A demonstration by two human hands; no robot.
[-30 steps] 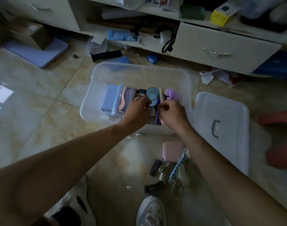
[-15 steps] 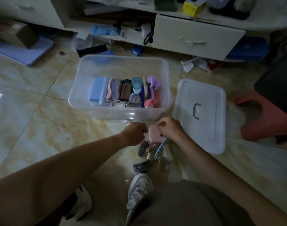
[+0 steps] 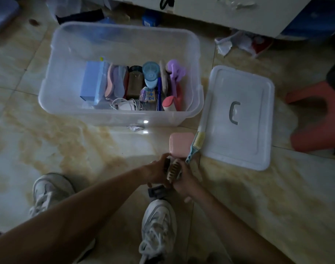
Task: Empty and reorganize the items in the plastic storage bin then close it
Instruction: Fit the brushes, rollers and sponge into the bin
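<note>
The clear plastic storage bin [image 3: 105, 117] stands open on the tiled floor. Its right half holds a blue box [image 3: 90, 82], a brown jar [image 3: 134, 84], a teal-capped bottle [image 3: 150, 75], a purple item [image 3: 175, 70] and a white cable [image 3: 124, 106]. Its white lid [image 3: 229, 149] lies flat to the right. In front of the bin, my left hand [image 3: 154, 173] grips a dark hair clip [image 3: 166, 162], and my right hand [image 3: 184, 182] grips a beige claw clip [image 3: 174, 168]. A pink case [image 3: 181, 143], a blue comb [image 3: 194, 147] and a grey clip [image 3: 156, 191] lie beside my hands.
A red plastic stool [image 3: 319, 121] stands right of the lid. A white cabinet drawer [image 3: 239, 14] and crumpled paper [image 3: 231, 42] are behind the bin. My two white shoes [image 3: 159, 225] [image 3: 48, 191] rest on the floor near me.
Both hands left the bin, came down to the pile of items in front of it and took hold of hair clips. The view tilted down and closer.
</note>
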